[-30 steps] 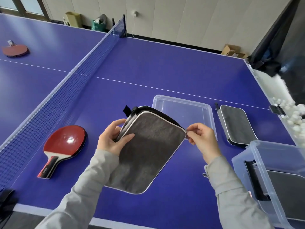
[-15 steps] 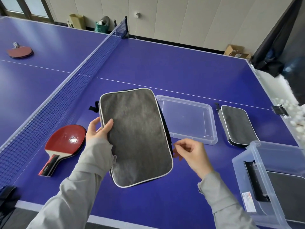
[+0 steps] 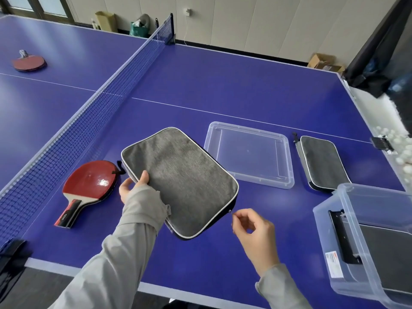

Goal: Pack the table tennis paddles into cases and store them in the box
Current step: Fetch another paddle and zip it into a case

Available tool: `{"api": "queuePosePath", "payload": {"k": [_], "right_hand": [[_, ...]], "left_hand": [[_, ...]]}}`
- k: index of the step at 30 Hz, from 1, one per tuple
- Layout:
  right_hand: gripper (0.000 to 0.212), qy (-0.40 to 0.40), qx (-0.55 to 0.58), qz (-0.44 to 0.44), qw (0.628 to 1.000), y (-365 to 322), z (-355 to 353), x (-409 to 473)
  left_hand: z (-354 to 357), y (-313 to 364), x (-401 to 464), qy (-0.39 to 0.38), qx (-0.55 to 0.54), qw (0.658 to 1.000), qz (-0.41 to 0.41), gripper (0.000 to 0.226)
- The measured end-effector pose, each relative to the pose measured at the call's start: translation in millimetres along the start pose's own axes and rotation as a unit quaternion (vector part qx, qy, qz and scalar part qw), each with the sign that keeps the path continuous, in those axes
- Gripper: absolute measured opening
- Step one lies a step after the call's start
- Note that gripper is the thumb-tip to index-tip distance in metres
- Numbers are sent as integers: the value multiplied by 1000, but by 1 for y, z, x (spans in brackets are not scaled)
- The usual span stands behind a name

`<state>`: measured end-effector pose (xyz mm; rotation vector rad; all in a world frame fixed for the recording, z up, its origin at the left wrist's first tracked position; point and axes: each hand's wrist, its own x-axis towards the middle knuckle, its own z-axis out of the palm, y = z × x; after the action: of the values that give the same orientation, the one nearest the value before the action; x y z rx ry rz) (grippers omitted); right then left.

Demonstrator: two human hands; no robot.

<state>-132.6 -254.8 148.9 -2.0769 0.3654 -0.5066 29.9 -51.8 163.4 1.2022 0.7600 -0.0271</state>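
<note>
A grey paddle case [image 3: 182, 179] with white piping lies tilted over the blue table. My left hand [image 3: 133, 188] grips its left edge, thumb on top. My right hand [image 3: 254, 230] is at the case's lower right corner, its curled thumb and forefinger pinching the small zipper pull [image 3: 229, 211]. A red paddle [image 3: 89, 186] lies on the table just left of the case, partly under its strap. A second grey case [image 3: 321, 161] lies flat at the right. The clear plastic box [image 3: 374, 241] stands at the near right with a dark case [image 3: 383, 253] inside.
The box's clear lid [image 3: 249, 157] lies flat between the two cases. The net [image 3: 89, 121] runs along the left. Another red paddle [image 3: 29, 63] lies beyond it at far left. White balls [image 3: 401, 157] fill a tray off the right edge.
The case has turned and come down lower, its long side now running toward the right. My right hand, apart from the case half a second ago, has reached its lower right corner.
</note>
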Motion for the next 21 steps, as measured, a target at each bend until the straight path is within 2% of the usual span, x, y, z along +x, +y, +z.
{"api": "queuePosePath", "payload": {"k": [2,6,12,14,16,18,19,21], "right_hand": [[11,13,10,-14,1000,-2,5,-11],[7,5,49,-21,999,-8,23,-37],[6,8,79,-24,997,-19,49,-59],[13,7,83,-19,996,-22,53,-60],[19,-12,84,3,996,-22,52,-61],[19,-17,110,61,992,-21,43,-61],[18,3,131,104,986,-20,36,-58],[15,94,159,173,967,-15,17,-46]], "left_hand": [[5,-4,-9,14,-7,1000,-1,41],[19,-7,-33,51,-45,998,-12,50],[25,-17,-48,75,-27,996,-33,49],[25,-20,-50,70,-22,997,-38,44],[26,-20,-50,65,-10,998,-21,47],[25,-18,-48,56,-4,998,5,41],[23,-16,-48,45,-3,999,20,36],[17,-16,-44,12,-4,999,40,34]]}}
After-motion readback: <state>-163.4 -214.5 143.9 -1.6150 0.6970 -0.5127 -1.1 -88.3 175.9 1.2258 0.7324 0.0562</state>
